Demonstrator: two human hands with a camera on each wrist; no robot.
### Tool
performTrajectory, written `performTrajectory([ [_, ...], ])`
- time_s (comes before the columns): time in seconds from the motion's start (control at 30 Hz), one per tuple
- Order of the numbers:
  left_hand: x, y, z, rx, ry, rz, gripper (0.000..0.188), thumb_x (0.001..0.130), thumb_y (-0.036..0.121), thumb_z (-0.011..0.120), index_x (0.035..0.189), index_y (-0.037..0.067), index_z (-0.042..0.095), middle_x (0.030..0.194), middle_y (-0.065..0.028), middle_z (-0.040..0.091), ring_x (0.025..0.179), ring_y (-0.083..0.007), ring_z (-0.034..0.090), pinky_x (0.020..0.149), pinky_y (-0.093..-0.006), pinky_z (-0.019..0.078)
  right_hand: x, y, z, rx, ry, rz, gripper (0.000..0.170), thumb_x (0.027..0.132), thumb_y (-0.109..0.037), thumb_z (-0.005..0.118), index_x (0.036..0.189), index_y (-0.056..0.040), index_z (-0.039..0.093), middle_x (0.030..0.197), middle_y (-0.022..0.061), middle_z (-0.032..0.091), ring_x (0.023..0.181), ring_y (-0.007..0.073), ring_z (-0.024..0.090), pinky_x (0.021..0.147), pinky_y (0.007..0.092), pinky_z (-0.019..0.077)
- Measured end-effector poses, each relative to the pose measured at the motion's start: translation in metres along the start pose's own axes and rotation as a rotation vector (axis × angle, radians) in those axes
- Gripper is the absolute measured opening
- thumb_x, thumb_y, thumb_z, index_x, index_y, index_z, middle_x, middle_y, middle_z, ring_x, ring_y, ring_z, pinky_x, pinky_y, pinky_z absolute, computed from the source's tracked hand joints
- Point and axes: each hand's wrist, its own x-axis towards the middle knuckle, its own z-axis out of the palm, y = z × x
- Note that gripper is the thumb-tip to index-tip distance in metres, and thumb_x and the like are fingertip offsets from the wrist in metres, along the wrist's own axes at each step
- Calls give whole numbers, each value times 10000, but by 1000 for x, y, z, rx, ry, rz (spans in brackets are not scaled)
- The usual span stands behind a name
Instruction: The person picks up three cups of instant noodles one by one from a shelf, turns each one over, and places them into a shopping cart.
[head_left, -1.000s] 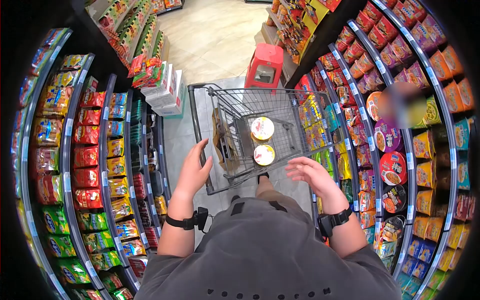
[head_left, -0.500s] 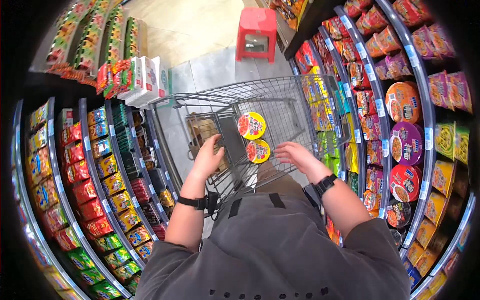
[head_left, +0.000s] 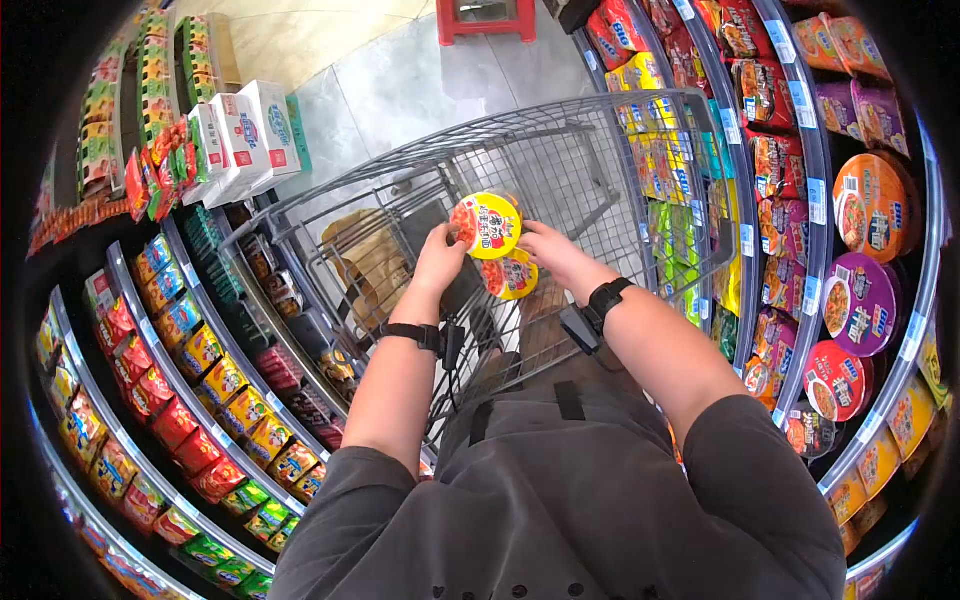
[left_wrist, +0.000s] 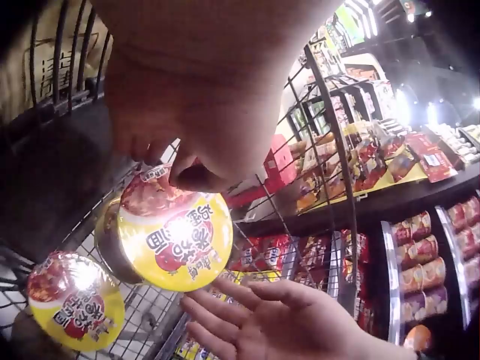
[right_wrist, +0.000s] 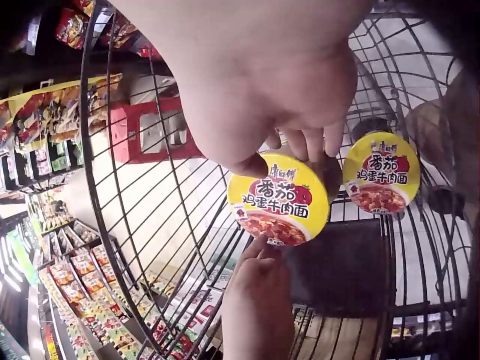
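Observation:
Two round noodle tubs with yellow-and-red lids are in the wire cart. My left hand point(head_left: 440, 262) point(left_wrist: 202, 112) grips the edge of the upper tub point(head_left: 492, 225) point(left_wrist: 180, 241) point(right_wrist: 277, 199), its thumb on the lid in the left wrist view. On the opposite side, my right hand point(head_left: 558, 262) point(left_wrist: 277, 322) point(right_wrist: 277, 97) is at that tub's rim with its fingers mostly straight. The other tub point(head_left: 510, 276) point(left_wrist: 75, 301) point(right_wrist: 381, 172) lies beside it, touched by neither hand. The gripped tub's underside is hidden in the head view.
The cart's wire rim point(head_left: 470, 125) surrounds the hands. A brown paper bag point(head_left: 368, 262) stands at the cart's left end. Packet shelves line both sides, with white boxes point(head_left: 235, 140) at the left and a red stool point(head_left: 487, 28) ahead.
Both hands have moved inward and forward to the upper tub, and the left has taken hold of it. The cart appears closer, and the stool has shifted toward the top edge.

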Motion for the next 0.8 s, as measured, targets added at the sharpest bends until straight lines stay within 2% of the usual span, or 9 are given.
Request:
performTrajectory([
  [0.27,-3,-7,6,-121,-60,17,411,894,204,678,1241,-15,668,1310,-258,618,1253,-368,601,1095,-408,456,5,13,-1,-19,-50,-20,592,964,-241,617,1504,-57,459,1384,88,612,1281,186,566,1073,368,412],
  [0.33,-21,9,-5,33,-48,34,408,905,204,681,1244,-21,662,1283,-249,631,1214,-367,626,1067,-403,476,-4,15,0,64,-86,-9,544,970,-240,622,1462,-51,489,1337,84,640,1243,188,610,1045,370,442],
  [0.43,-52,24,-17,-49,-16,78,395,904,181,676,1239,-26,654,1257,-241,645,1147,-369,655,1022,-403,505,-30,16,5,-87,-30,15,511,994,-260,595,1440,-32,495,1311,98,651,1211,205,649,1000,372,484],
  [0.47,-63,28,-22,2,-7,113,414,909,178,677,1274,-14,644,1215,-234,670,1130,-352,668,996,-406,521,-37,20,6,-90,-26,-23,458,1014,-278,568,1385,-15,515,1286,126,657,1146,222,689,915,363,536],
  [0.57,-102,44,-43,79,8,191,421,918,203,693,1274,-14,639,1229,-231,674,1140,-355,666,993,-409,521,-69,19,13,-201,-44,-24,406,1026,-292,549,1311,-3,534,1195,140,690,1032,236,727,838,354,567],
  [0.6,-116,48,-50,78,14,222,428,921,202,694,1285,-14,630,1233,-235,678,1153,-362,662,1000,-406,517,-71,28,12,-188,-50,-59,430,1019,-316,562,1273,31,555,1091,168,726,905,240,760,731,339,589],
  [0.63,-133,54,-56,83,41,275,408,904,163,659,1266,-23,621,1178,-253,670,1103,-393,662,986,-429,523,-81,31,14,-203,-51,-81,430,1019,-316,562,1273,31,555,1091,168,726,905,240,760,731,339,589],
  [0.73,-179,62,-75,43,41,378,412,918,170,663,1283,-14,612,1250,-251,668,1198,-402,639,1029,-437,511,-115,44,31,-168,36,-126,444,1028,-309,568,1311,30,521,946,130,705,704,197,703,607,297,544],
  [0.8,-213,63,-88,18,46,463,417,930,182,669,1297,-5,611,1240,-246,674,1206,-389,642,1035,-428,507,-142,50,41,-183,43,-200,449,1035,-307,572,1330,25,508,923,120,700,682,178,684,588,290,527],
])
